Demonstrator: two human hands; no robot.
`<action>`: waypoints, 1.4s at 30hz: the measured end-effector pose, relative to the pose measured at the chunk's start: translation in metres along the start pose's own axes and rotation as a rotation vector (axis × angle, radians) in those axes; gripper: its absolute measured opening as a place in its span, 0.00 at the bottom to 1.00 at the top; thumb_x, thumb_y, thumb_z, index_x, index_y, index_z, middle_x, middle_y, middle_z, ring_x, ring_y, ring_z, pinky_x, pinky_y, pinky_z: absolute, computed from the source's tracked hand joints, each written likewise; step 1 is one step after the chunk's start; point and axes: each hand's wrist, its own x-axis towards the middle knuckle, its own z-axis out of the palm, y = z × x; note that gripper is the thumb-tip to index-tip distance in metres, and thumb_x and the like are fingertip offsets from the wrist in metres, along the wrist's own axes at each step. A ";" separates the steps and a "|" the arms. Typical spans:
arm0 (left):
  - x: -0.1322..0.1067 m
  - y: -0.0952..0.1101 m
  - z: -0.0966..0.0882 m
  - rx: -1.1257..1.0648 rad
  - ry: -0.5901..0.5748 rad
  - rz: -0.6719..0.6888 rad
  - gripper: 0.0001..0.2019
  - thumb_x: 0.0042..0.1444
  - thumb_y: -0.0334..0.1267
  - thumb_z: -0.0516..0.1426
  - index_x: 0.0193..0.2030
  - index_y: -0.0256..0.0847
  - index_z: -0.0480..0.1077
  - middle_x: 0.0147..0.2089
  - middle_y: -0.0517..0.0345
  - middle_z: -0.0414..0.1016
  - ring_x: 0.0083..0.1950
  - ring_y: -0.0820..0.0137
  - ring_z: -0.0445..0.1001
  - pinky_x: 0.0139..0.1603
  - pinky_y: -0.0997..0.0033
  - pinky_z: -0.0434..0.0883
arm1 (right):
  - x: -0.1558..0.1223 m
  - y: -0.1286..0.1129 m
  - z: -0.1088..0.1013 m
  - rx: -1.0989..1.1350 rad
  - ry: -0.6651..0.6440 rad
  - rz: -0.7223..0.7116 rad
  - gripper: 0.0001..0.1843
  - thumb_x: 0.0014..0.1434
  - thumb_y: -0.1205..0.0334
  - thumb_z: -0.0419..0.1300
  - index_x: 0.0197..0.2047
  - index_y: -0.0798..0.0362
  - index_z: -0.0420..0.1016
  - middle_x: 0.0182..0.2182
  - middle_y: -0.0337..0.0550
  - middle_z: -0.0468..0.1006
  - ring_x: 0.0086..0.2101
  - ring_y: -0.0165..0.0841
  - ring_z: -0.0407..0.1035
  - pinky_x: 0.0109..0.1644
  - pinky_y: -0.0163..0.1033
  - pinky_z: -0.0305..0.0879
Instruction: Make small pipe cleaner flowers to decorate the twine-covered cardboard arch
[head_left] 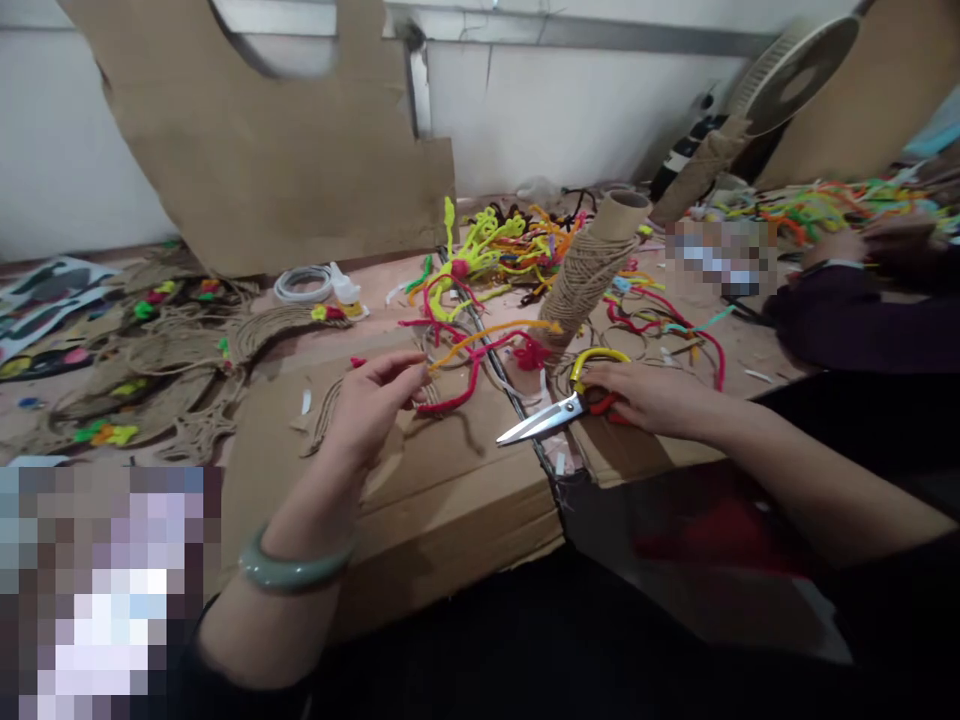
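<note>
My left hand point(382, 405), with a pale green bangle on its wrist, pinches one end of an orange pipe cleaner point(487, 332) above a cardboard sheet. Its other end reaches right, toward a twine-wrapped cardboard tube point(589, 265). My right hand point(637, 395) grips scissors point(544, 420) by their yellow and red handles, blades pointing left and low over the cardboard. Between the hands lies a bent red pipe cleaner point(457, 400), close to my left fingertips. A red pipe-cleaner flower point(531, 352) sits at the foot of the tube.
Yellow-green pipe cleaners point(487, 245) are heaped behind the tube. Braided twine pieces point(187, 350) cover the left side, near a glue bottle point(346, 290) and a coil of white cord point(302, 284). At right, a co-worker's sleeve point(832, 315) rests by more pipe cleaners; a fan point(799, 75) stands behind.
</note>
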 end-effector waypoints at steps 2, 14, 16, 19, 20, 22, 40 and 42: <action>-0.001 0.000 0.000 -0.007 -0.009 -0.006 0.14 0.42 0.41 0.63 0.35 0.35 0.75 0.25 0.59 0.73 0.22 0.79 0.67 0.24 0.80 0.63 | 0.001 -0.001 0.004 -0.080 -0.058 -0.005 0.28 0.50 0.71 0.53 0.56 0.53 0.65 0.48 0.51 0.73 0.43 0.39 0.70 0.40 0.41 0.67; -0.003 0.003 0.006 -0.187 -0.070 -0.064 0.14 0.38 0.40 0.66 0.31 0.34 0.72 0.25 0.57 0.75 0.22 0.78 0.69 0.25 0.77 0.67 | -0.016 -0.003 0.000 -0.083 0.052 -0.001 0.23 0.50 0.63 0.56 0.51 0.47 0.68 0.38 0.48 0.73 0.37 0.42 0.70 0.32 0.40 0.64; -0.004 0.003 0.008 -0.204 -0.076 -0.064 0.14 0.38 0.39 0.65 0.31 0.35 0.72 0.25 0.57 0.76 0.22 0.78 0.69 0.24 0.78 0.66 | -0.019 -0.012 -0.002 0.106 0.095 0.076 0.24 0.53 0.61 0.53 0.55 0.46 0.64 0.45 0.49 0.73 0.41 0.43 0.70 0.36 0.43 0.67; -0.005 0.003 0.011 -0.245 -0.059 -0.045 0.13 0.38 0.38 0.66 0.30 0.35 0.71 0.24 0.58 0.76 0.21 0.79 0.69 0.21 0.80 0.64 | -0.019 -0.031 -0.012 0.391 0.115 0.105 0.24 0.57 0.56 0.50 0.57 0.49 0.62 0.50 0.48 0.70 0.46 0.42 0.68 0.43 0.45 0.67; -0.006 0.003 0.012 -0.268 -0.052 -0.032 0.13 0.38 0.38 0.66 0.29 0.35 0.70 0.25 0.58 0.76 0.21 0.79 0.69 0.21 0.80 0.63 | -0.018 -0.039 -0.017 0.441 0.096 0.120 0.24 0.56 0.53 0.51 0.56 0.50 0.62 0.48 0.48 0.72 0.45 0.42 0.69 0.43 0.45 0.67; -0.007 0.004 0.014 -0.318 -0.044 0.000 0.13 0.38 0.39 0.66 0.29 0.36 0.70 0.25 0.59 0.76 0.21 0.80 0.69 0.22 0.80 0.64 | -0.015 -0.053 -0.026 0.492 0.036 0.161 0.27 0.54 0.47 0.54 0.55 0.50 0.63 0.45 0.48 0.74 0.42 0.43 0.70 0.42 0.45 0.68; -0.016 -0.003 0.025 -0.214 -0.075 0.076 0.10 0.40 0.37 0.65 0.29 0.36 0.71 0.25 0.61 0.74 0.22 0.79 0.69 0.26 0.77 0.68 | -0.010 -0.089 -0.036 0.642 -0.043 0.132 0.26 0.55 0.47 0.54 0.54 0.51 0.66 0.46 0.47 0.75 0.41 0.39 0.71 0.42 0.40 0.67; -0.017 -0.003 0.028 -0.206 -0.081 0.067 0.10 0.40 0.36 0.65 0.29 0.36 0.71 0.24 0.62 0.73 0.22 0.79 0.69 0.25 0.77 0.67 | -0.015 -0.088 -0.032 0.637 -0.030 0.125 0.24 0.56 0.48 0.54 0.53 0.50 0.67 0.44 0.46 0.76 0.40 0.38 0.72 0.40 0.39 0.67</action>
